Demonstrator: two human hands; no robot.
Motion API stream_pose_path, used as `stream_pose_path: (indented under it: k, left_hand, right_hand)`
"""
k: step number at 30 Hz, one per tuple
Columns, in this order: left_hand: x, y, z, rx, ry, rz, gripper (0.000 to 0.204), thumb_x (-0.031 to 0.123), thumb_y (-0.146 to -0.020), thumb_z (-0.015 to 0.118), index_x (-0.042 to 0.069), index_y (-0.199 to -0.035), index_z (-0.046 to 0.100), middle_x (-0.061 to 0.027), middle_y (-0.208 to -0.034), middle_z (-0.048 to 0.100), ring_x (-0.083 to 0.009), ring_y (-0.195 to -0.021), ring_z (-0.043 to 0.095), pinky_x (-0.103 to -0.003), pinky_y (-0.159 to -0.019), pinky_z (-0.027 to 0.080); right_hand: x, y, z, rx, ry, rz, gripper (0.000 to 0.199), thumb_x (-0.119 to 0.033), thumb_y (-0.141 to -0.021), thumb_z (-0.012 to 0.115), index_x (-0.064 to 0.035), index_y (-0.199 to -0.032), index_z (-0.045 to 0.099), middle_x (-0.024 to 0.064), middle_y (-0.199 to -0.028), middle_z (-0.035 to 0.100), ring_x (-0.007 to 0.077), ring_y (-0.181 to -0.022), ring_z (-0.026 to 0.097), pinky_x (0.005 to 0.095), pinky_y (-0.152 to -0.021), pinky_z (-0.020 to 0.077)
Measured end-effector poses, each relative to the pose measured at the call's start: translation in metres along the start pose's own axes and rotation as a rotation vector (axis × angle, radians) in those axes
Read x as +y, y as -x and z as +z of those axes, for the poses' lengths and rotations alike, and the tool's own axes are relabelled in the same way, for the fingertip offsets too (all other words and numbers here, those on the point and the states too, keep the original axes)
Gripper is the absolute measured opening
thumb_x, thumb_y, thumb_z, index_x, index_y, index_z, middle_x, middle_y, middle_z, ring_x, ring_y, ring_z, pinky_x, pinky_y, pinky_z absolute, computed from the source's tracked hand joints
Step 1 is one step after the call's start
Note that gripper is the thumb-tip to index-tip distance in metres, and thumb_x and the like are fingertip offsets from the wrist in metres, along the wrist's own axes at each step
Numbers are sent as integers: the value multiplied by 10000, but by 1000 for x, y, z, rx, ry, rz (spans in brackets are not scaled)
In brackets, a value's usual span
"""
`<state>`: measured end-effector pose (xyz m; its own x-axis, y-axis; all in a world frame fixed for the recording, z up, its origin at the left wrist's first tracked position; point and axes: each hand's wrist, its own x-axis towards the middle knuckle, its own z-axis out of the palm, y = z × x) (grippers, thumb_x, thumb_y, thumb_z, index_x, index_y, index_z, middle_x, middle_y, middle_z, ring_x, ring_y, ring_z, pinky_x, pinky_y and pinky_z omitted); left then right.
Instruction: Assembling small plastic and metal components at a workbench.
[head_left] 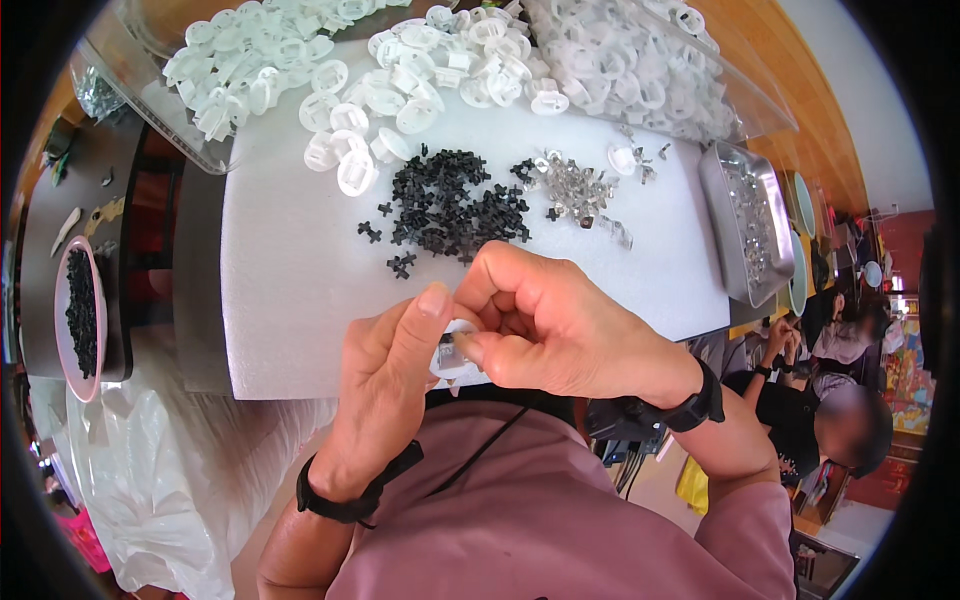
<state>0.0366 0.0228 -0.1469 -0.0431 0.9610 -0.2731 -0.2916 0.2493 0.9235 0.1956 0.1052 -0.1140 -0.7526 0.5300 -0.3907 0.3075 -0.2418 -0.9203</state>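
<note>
Close to my body, at the near edge of the work surface, my left hand pinches a round white plastic part between thumb and fingers. A small dark piece shows in the middle of that part. My right hand is closed against the same part, its thumb tip pressing beside the dark piece; its curled fingers hide whatever else may be between them. Just beyond my hands lies a pile of small black cross-shaped pieces. Right of it is a smaller heap of shiny metal clips.
Many white round parts lie at the back of the white foam sheet, beside a clear bin. A metal tray stands at right. A pink bowl of black pieces sits at left. Another person works at far right.
</note>
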Motion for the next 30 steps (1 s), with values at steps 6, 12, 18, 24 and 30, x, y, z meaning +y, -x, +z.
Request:
stream_pose_path:
  k: [6,12,18,24,30]
  left_hand:
    - [0,1,0,-22,-31,17,431,326,-1028,419,-2,-887,661,27,-667,533,-32,-578,381,-221,-493,290]
    - [-1,0,1,-19,-53,44,426,321,-1032,410,6,-879,652,29,-665,528,-30,-575,368,-215,-493,286]
    - [-1,2,6,40,-114,47,418,315,-1034,405,11,-887,652,19,-669,539,-38,-576,378,-216,-499,304]
    - [-2,2,9,62,-200,114,413,292,-1038,395,-9,-894,639,-10,-680,564,-58,-605,454,-226,-541,379]
    - [-2,1,10,72,-235,168,377,246,-1036,408,-31,-899,624,-31,-695,579,-69,-630,499,-236,-578,426]
  right_hand:
    - [2,8,3,38,-114,-57,177,-26,-872,616,-28,-1028,533,-6,-882,562,19,-761,510,190,-621,430]
    - [6,5,13,190,58,-159,224,-98,-845,652,32,-951,503,54,-703,599,83,-579,555,239,-509,445]
    - [6,6,16,190,169,-121,197,-13,-852,597,-8,-1021,496,-1,-782,578,21,-657,521,193,-549,430]
    - [11,5,20,271,404,-247,193,-26,-840,601,-3,-986,477,19,-642,525,57,-550,508,231,-492,414]
    - [11,5,21,309,489,-318,211,-22,-798,594,3,-967,471,72,-622,516,156,-517,524,281,-492,425]
